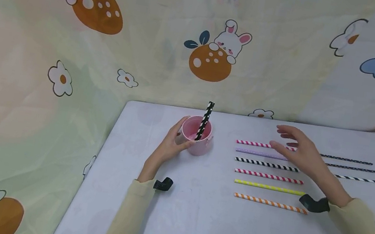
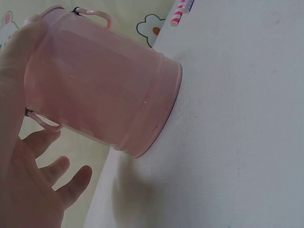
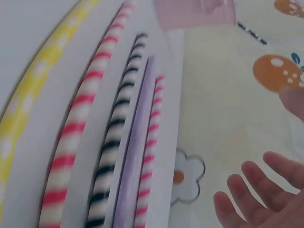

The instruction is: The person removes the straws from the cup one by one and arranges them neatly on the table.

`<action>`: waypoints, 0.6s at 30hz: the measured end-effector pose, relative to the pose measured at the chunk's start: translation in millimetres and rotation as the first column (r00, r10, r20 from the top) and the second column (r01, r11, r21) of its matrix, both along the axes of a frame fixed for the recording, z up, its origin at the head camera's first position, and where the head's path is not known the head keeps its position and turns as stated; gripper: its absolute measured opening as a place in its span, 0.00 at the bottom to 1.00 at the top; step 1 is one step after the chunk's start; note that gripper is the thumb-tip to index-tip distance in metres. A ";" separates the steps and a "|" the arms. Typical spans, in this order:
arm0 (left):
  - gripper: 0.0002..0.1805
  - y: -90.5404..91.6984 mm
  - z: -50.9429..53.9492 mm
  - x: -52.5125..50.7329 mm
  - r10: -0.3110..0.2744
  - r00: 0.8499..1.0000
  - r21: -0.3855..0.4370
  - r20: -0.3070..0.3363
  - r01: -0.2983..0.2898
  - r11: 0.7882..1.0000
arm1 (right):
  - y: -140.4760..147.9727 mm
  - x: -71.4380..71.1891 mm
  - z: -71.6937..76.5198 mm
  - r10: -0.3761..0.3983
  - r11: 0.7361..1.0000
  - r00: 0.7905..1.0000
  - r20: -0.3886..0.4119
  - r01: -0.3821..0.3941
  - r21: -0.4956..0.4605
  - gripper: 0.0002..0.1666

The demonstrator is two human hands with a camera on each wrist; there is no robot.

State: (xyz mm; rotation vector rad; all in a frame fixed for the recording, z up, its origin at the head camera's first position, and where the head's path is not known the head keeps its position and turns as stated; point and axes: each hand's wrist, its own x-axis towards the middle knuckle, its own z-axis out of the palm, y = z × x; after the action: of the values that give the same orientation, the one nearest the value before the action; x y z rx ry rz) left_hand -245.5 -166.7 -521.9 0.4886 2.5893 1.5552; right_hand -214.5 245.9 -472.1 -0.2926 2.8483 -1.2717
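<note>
A small pink bucket (image 1: 200,148) with side handles stands near the back of the table, and my left hand (image 1: 170,143) grips its left side, thumb by the near rim. Leaning inside the bucket is a black straw with white dots (image 1: 205,121). In the left wrist view, the bucket (image 2: 102,78) hides part of that hand's grip. My right hand (image 1: 303,152) hovers over the rows of paper straws, fingers apart and holding nothing. Beneath or near it lie a pink-striped straw (image 1: 254,144), a lavender straw (image 1: 260,153) and a black-striped straw (image 1: 265,164).
Closer to me lie a red-striped straw (image 1: 267,176), a yellow straw (image 1: 267,186) and an orange-striped straw (image 1: 270,203). Black patterned straws (image 1: 355,168) lie at the right, partly behind my right hand. A printed cloth (image 1: 162,45) hangs behind the white table (image 1: 206,225).
</note>
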 end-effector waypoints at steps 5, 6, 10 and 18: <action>0.48 -0.7 -1.6 -0.8 0.000 1.000 0.000 -0.003 0.000 1.000 | -23.5 -6.7 4.2 0.001 0.992 0.999 0.040 0.005 -0.128 0.35; 0.48 -0.7 -1.8 -1.0 0.001 1.000 -0.001 -0.003 -0.001 1.000 | -27.7 -7.8 4.8 0.009 0.988 0.999 0.052 -0.001 -0.151 0.34; 0.49 -1.6 -7.7 -3.9 -0.001 1.000 -0.001 -0.026 0.001 1.000 | -43.3 -12.9 6.3 0.049 0.973 0.994 0.101 -0.024 -0.231 0.33; 0.49 -1.7 -9.1 -4.0 0.003 0.999 -0.011 -0.033 -0.003 1.000 | -73.6 -24.6 7.8 0.094 0.947 0.985 0.144 -0.044 -0.320 0.31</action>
State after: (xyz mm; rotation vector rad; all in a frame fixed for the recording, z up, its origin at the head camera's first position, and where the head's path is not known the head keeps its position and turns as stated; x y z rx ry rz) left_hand -249.4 -168.4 -531.1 0.5148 2.6224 1.5466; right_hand -239.1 172.3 -464.3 -0.2772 2.4767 -1.6544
